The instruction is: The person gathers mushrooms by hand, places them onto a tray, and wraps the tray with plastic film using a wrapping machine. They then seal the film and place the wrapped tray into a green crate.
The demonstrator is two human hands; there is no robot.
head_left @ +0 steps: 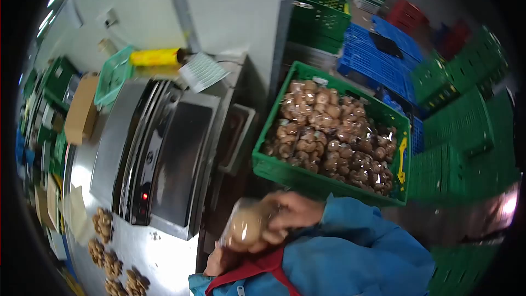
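Note:
A clear-wrapped pack of brown mushrooms is held close in front of my blue jacket and red apron. My right hand is closed on its upper right side, with the fingers over the film. Lower down, my left hand grips the pack's bottom left edge, partly hidden and blurred. Just beyond my hands is a green crate filled with similar packs of mushrooms. Several loose mushroom clusters lie at the near left on the steel table.
A wrapping machine with a red-lit display stands on the table. Behind it are a yellow roll, a paper sheet, a pale green basket and a cardboard box. Blue crates and green crates are stacked to the right.

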